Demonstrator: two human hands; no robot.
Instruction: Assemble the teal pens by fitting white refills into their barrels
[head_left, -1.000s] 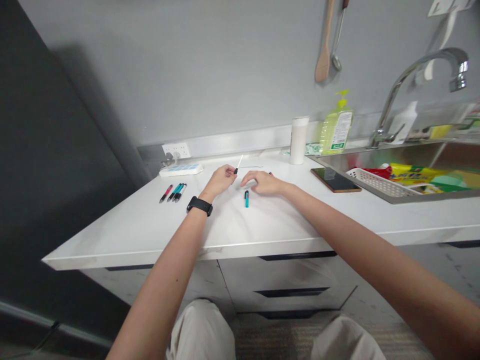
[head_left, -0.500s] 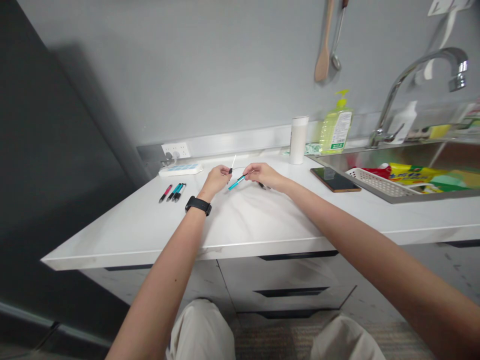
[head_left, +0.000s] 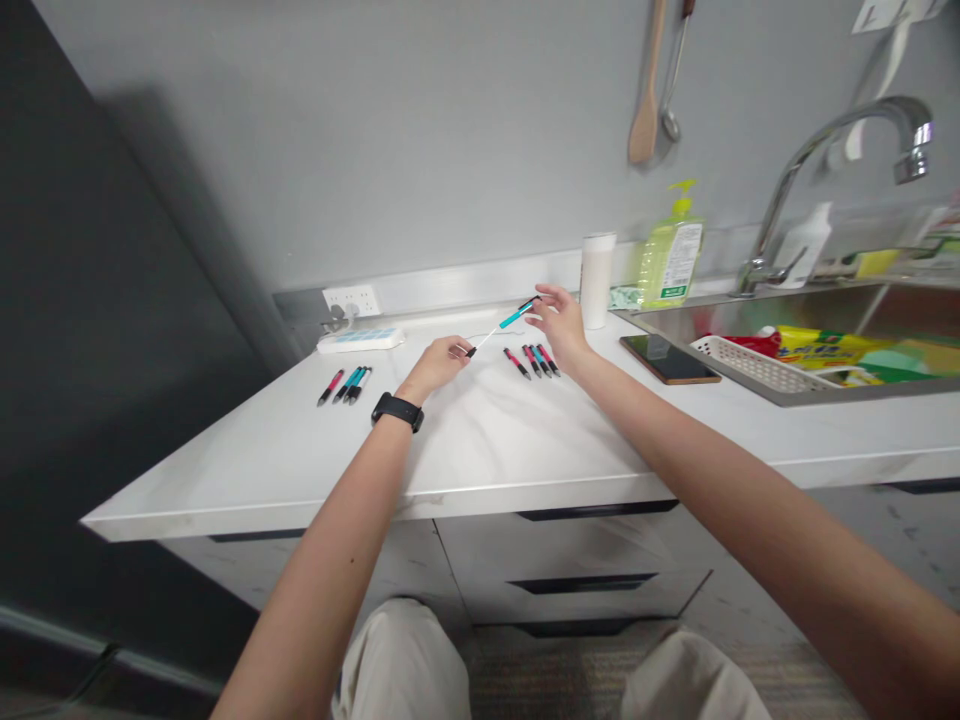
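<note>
Head view: the left hand (head_left: 442,358) rests low over the counter (head_left: 525,440), its fingers pinched on the dark end of a thin white refill (head_left: 484,338) that slants up and to the right. The right hand (head_left: 559,318) is raised above the counter, near the white cup (head_left: 598,280), and its fingertips grip the upper end of a teal barrel (head_left: 516,317). The barrel sits on the upper part of the refill, so both hands hold one slanted line of pen parts between them, clear of the counter top. A black watch (head_left: 398,411) is on the left wrist.

Just below the right hand, four pens (head_left: 531,360) lie side by side on the counter, pink and teal, close together and roughly parallel. Well to the left, near the counter's far edge, another group of pens (head_left: 346,384) lies in a row, one pink apart from the teal ones. Behind that group a white power strip (head_left: 361,340) lies against the wall below a socket (head_left: 351,298).

To the right of the cup stands a soap bottle (head_left: 673,258). A phone (head_left: 670,359) lies flat just beside the sink (head_left: 862,310), which holds a white basket (head_left: 757,362) and coloured packets. A tap (head_left: 832,170) curves over the sink, and a wooden spoon (head_left: 649,90) hangs on the wall
</note>
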